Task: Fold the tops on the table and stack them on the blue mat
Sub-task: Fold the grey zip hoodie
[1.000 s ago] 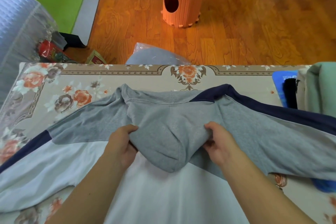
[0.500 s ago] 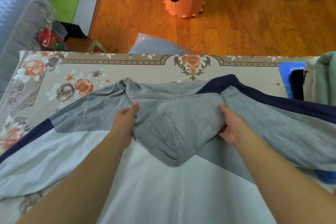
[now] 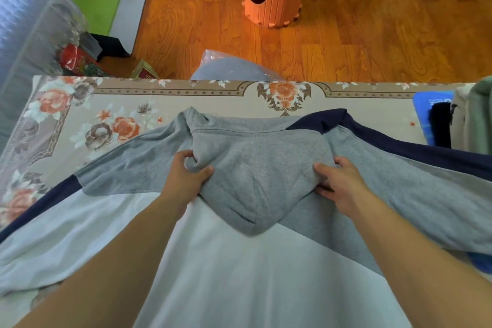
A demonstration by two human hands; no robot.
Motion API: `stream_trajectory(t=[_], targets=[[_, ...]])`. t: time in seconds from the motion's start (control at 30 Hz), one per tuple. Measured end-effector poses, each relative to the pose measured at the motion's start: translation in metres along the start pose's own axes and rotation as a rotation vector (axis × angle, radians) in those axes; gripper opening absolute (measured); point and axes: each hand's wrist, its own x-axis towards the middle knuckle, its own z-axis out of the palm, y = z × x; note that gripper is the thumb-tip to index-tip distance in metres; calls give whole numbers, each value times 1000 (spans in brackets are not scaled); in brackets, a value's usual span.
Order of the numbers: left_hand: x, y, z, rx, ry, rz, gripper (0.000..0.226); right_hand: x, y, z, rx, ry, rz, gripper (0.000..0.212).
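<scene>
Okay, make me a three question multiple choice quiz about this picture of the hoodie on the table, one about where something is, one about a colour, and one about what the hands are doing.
1. Where does the blue mat lie on the table?
A. far right edge
B. far left edge
C. under the orange tower

2. What colour is the hood?
A. green
B. grey
C. red

3. What are the left hand and the right hand doing?
A. resting flat on bare table
B. hanging at the sides
C. gripping the hood's two sides

Answers: 1 A, it peeks out beside the clothes stacked at the right; 2 B, grey like the hoodie's shoulders; 3 C, fingers and thumbs curl into the cloth.
</scene>
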Motion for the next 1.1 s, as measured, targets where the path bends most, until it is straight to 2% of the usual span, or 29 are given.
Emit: stream_trajectory(t=[0.07, 0.17, 0.27, 0.37, 0.4, 0.5, 0.53, 0.6, 0.67, 0.77, 0.83, 0.9, 1.0, 1.1], targets=[[5, 9, 1, -55, -31, -50, 40, 1, -5, -2, 29, -35, -11, 53], [7, 26, 3, -254, -103, -192, 18, 3, -11, -1, 77, -80, -27, 46], [7, 32, 0, -385, -256, -233, 21, 2, -16, 2, 52, -80, 34, 44], [8, 30, -5, -168, -287, -202, 24, 3, -23, 4, 25, -62, 136, 67], [10, 28, -7, -131, -290, -186, 24, 2, -25, 4, 18, -64, 138, 66], [11, 27, -10, -162, -308, -140, 33, 2, -29, 7, -9, -142, 87, 38], [11, 29, -11, -136, -310, -123, 38, 3, -29, 8, -26, -173, 90, 34], [10, 31, -12, -50, -320, -96, 47, 3, -29, 9, -66, -174, 111, 40], [11, 33, -15, 1, -338, -94, 52, 5, -28, 8, -52, -78, 108, 55], [7, 37, -18, 241, -362, -116, 35, 7, -26, 5, 10, 13, 45, 63], [8, 35, -19, 330, -256, -135, 28, 5, -25, 4, 47, -10, 27, 61], [12, 31, -17, 164, -153, -197, 37, 2, -22, 4, 64, -26, 48, 59], [13, 30, -11, -88, -166, -282, 44, 3, -20, 5, 74, -57, 86, 49], [12, 30, -5, -163, -136, -230, 38, 5, -23, 7, 92, -84, 88, 42]])
